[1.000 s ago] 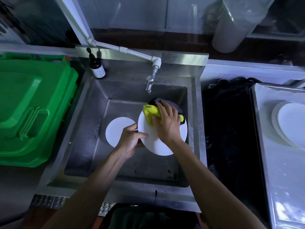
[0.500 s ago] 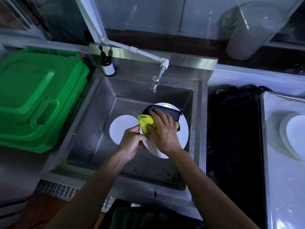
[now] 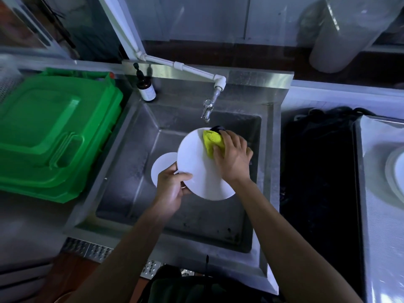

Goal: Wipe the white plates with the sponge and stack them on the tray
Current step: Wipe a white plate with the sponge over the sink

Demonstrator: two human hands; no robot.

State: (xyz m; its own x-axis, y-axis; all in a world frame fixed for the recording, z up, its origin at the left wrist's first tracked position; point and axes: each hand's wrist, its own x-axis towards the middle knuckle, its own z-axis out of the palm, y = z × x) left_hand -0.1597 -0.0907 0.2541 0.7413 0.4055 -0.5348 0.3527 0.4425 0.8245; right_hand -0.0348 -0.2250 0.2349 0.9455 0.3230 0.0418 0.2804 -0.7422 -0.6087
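Observation:
Over the steel sink [image 3: 135,136] I hold a white plate [image 3: 196,167] tilted toward me. My left hand [image 3: 170,189] grips its lower left rim, thumb on the face. My right hand [image 3: 232,158] presses a yellow sponge [image 3: 212,142] with a dark backing against the plate's upper right part, fingers curled round it. A second white plate [image 3: 162,167] lies flat on the sink floor, partly hidden behind the held one. At the far right edge a stack of white plates [image 3: 396,171] sits on a metal tray [image 3: 376,215].
A tap [image 3: 207,109] on a white pipe hangs just above the held plate. A dark pump bottle [image 3: 146,89] stands at the sink's back left corner. Green plastic crates [image 3: 50,132] fill the left counter. A dark gap [image 3: 317,182] separates sink and tray.
My right hand has swept the sponge from the plate's left-centre up to its upper right edge. The plate's face now shows more. The camera view shifted slightly left.

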